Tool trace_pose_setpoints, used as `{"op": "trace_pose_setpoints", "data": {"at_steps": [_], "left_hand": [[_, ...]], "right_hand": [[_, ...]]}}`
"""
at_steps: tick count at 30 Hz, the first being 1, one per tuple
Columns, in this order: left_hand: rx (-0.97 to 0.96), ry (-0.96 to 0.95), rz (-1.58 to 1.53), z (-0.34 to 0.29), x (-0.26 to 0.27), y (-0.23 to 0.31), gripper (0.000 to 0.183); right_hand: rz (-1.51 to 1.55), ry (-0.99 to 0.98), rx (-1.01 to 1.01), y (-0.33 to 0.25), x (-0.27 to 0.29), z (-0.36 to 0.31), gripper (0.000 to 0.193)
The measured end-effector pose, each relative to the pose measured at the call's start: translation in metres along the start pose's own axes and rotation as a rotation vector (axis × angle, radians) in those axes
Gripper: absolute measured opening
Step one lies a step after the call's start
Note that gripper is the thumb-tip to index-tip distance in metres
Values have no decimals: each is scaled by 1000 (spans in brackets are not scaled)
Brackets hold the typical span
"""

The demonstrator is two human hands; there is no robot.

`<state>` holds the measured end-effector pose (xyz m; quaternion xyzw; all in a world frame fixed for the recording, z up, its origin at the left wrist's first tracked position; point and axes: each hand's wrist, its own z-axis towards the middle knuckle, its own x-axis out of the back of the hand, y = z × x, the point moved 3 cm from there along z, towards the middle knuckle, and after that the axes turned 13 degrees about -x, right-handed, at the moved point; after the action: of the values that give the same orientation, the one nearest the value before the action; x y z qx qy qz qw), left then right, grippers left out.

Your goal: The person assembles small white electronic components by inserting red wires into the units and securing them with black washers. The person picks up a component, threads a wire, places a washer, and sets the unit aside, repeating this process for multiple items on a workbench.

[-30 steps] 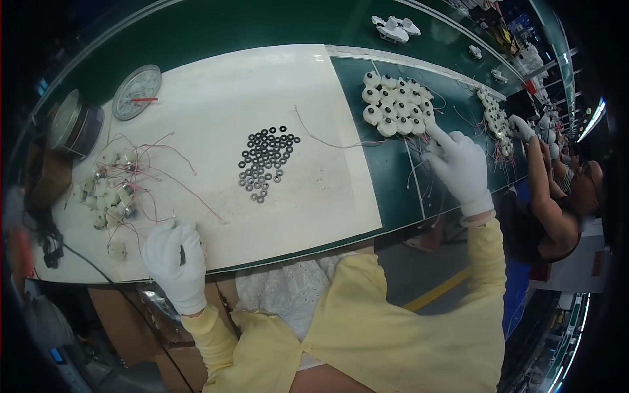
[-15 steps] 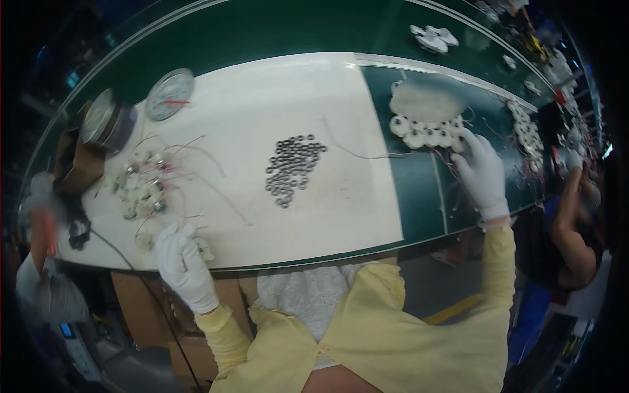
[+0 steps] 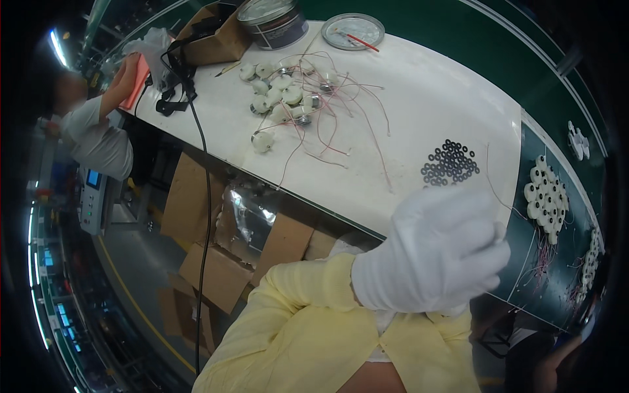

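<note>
My left hand (image 3: 436,252), in a white glove, is raised close in front of my chest, its fingers curled closed. What it holds, if anything, is hidden. My right hand is mostly covered behind it; only a bit of white shows above the right yellow sleeve (image 3: 445,340), so its fingers cannot be made out. Beyond the left hand, a cluster of small dark rings (image 3: 452,164) lies on the white table sheet (image 3: 393,85). Several round cream parts with thin red and white wires (image 3: 291,95) are heaped farther left, some with metal-coloured bodies.
A can (image 3: 272,26), a lid with a red stick (image 3: 354,33) and a cardboard box (image 3: 213,33) stand at the back. Cream discs with dark centres (image 3: 547,200) lie on the green surface at right. A black cable (image 3: 208,216) hangs down past open cartons (image 3: 223,275). Another person (image 3: 101,137) sits left.
The view has swung left. My left hand has left the wired parts and come up before my chest. My right hand has drawn back from the cream discs, behind the left.
</note>
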<state>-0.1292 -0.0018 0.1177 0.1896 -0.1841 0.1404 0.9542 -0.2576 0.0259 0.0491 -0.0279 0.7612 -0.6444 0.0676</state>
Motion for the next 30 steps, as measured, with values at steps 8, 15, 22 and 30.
{"op": "trace_pose_setpoints", "data": {"at_steps": [8, 15, 22, 30], "left_hand": [[478, 80, 744, -93, 136, -100, 31], [606, -285, 823, -122, 131, -119, 18], [426, -300, 517, -98, 68, -85, 32], [247, -222, 450, -115, 86, -92, 44]], "right_hand": [[552, -538, -403, 16, 22, 16, 74], [-85, 37, -291, -16, 65, 18, 35], [-620, 132, -282, -13, 78, 40, 42], [-1364, -78, 308, -45, 67, 69, 34]]}}
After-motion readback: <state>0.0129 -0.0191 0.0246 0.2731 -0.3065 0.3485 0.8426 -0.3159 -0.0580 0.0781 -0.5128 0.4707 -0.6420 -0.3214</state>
